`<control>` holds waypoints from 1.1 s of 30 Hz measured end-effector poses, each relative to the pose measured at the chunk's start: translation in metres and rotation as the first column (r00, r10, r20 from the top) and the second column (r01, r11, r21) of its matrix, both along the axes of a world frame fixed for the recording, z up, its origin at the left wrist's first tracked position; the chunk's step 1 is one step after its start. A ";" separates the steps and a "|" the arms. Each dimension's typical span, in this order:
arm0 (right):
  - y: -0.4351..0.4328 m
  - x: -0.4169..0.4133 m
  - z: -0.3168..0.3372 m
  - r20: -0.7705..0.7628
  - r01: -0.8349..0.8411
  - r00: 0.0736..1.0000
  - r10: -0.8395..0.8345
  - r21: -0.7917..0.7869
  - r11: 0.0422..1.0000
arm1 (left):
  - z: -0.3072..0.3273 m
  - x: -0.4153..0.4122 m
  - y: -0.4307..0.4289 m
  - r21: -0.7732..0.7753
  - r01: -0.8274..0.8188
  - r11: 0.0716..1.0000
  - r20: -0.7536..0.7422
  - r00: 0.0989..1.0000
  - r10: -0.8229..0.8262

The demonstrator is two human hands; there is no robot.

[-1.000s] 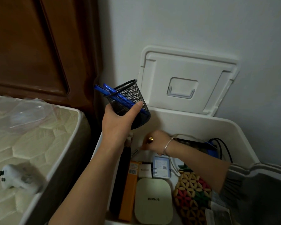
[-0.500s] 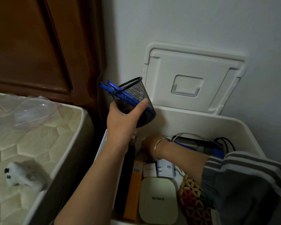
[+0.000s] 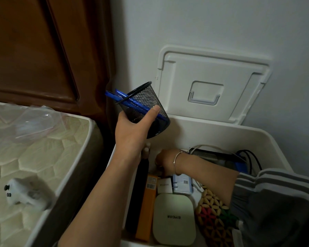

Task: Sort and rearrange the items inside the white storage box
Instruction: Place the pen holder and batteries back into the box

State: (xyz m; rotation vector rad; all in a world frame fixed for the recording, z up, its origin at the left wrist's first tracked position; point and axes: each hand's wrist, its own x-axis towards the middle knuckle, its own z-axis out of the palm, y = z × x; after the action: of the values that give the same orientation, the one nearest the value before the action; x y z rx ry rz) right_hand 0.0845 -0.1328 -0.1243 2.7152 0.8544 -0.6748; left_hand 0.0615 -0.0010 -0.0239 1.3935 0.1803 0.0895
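Up over the far left corner of the white box [image 3: 257,132], the left hand [image 3: 132,129] curls thumb and fingers round a black mesh cup [image 3: 146,107], tilted left, with blue pens [image 3: 114,95] poking out. The right hand [image 3: 163,158] is down inside near that corner, its fingers hidden, so its grip cannot be told. An orange carton [image 3: 146,207] and a pale square case [image 3: 173,218] lie toward the near edge.

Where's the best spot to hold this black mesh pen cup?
Grip the mesh pen cup round its side wall, from the side, as the left hand does: it is tilted and blue pens jut past its rim, so a rim grip would likely foul them.
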 end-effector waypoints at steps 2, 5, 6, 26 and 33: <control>-0.002 -0.004 -0.003 0.040 -0.005 0.999 0.005 0.018 1.000 | 0.000 0.001 0.000 0.009 0.002 1.000 0.004 1.000 -0.002; -0.008 -0.012 -0.011 0.103 0.022 0.994 -0.030 0.081 0.997 | 0.000 0.000 0.000 0.010 0.004 1.000 -0.001 1.000 -0.004; -0.010 -0.013 -0.014 0.127 0.029 0.991 -0.043 0.106 0.994 | 0.000 -0.001 -0.001 0.011 0.007 1.000 -0.006 1.000 -0.007; -0.001 -0.001 0.000 -0.132 0.141 0.983 -0.126 0.110 0.984 | -0.001 0.000 0.000 0.017 0.021 1.000 -0.005 1.000 -0.021; -0.001 -0.006 -0.001 -0.011 0.119 0.993 -0.118 0.122 0.985 | -0.002 0.001 0.005 -0.043 0.044 0.998 0.002 0.999 -0.044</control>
State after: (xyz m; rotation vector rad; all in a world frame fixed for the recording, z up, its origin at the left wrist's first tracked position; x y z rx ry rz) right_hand 0.0786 -0.1336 -0.1256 2.8946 0.7637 -0.6723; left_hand 0.0629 0.0041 -0.0258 1.3542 0.1499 0.0495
